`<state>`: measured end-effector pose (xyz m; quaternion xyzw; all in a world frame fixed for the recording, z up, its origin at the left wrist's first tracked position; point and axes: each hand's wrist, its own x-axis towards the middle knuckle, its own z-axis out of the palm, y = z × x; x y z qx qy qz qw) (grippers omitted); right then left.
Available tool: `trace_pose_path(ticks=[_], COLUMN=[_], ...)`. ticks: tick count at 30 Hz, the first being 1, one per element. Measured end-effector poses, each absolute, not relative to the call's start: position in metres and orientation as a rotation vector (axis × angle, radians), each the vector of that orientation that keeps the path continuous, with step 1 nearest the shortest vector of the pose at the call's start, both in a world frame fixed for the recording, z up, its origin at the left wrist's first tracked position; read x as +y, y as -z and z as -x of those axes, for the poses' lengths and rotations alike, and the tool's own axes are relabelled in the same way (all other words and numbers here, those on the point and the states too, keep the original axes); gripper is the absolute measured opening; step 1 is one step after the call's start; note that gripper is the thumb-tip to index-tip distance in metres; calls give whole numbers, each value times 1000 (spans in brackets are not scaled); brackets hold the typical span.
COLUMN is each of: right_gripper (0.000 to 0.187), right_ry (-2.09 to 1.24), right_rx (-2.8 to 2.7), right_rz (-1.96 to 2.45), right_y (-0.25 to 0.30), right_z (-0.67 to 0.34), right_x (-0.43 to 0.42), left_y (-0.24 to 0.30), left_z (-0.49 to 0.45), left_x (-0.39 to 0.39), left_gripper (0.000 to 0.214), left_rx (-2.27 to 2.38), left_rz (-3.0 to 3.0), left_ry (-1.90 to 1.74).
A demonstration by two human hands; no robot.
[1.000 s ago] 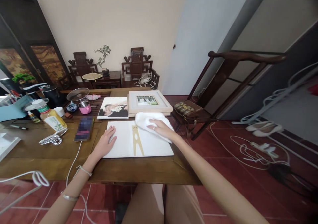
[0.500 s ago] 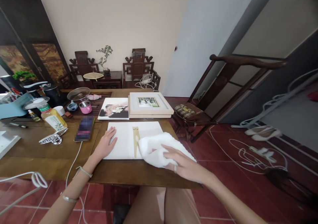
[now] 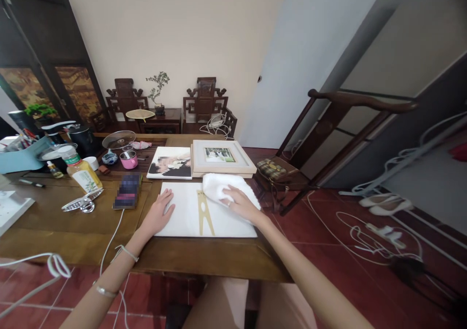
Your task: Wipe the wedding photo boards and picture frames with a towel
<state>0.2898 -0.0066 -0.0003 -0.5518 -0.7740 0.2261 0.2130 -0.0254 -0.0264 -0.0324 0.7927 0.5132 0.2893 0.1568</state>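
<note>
My right grip [image 3: 241, 205] lies over a bunched white towel [image 3: 215, 188], fingers half curled on it; I cannot tell whether they pinch a fold or only press down. The towel is directly beneath that palm, on the far right part of a white board [image 3: 182, 224] on the wooden bench [image 3: 204, 256], its longer axis slanting from far left to near right. Just left of it stands a tan two-legged shape [image 3: 200, 217] (printed or laid on, I can't say), legs toward me. My left grip [image 3: 160, 212] rests on the board's left edge, fingers loosely spread, well apart from the towel. Beyond the towel, near it, lies a framed picture [image 3: 224, 155].
</note>
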Motion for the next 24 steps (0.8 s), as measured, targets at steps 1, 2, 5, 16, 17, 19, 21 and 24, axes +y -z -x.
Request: trace_pose_path(ticks=[1, 2, 5, 16, 17, 19, 21, 24], right_gripper=[38, 38, 37, 20, 18, 14, 12, 12], right_ry=[-620, -613, -583, -647, -633, -591, -557, -547], right_rx=[-2153, -2163, -2232, -2795, -2820, -2857, -2887, -2917], right_rz=[1537, 1542, 1537, 1237, 1239, 1249, 1270, 1284], right_y=[2, 3, 4, -53, -55, -58, -60, -64], right_z=[-290, -290, -296, -310, -310, -309, -306, -302], right_x=[-14, -23, -60, -95, -83, -56, -33, -13], left_y=[33, 34, 35, 37, 37, 37, 37, 37], left_z=[25, 25, 24, 27, 27, 28, 28, 27], left_x=[-26, -26, -26, -25, -25, -25, -25, -25], left_gripper=[49, 49, 49, 50, 49, 48, 48, 50], left_rx=[1472, 1477, 1493, 1472, 1473, 1479, 1483, 1475], left_rz=[-2266, -2261, -2244, -2315, -2324, -2337, -2342, -2341], left_ry=[-842, -854, -876, -804, -797, -785, -765, -758])
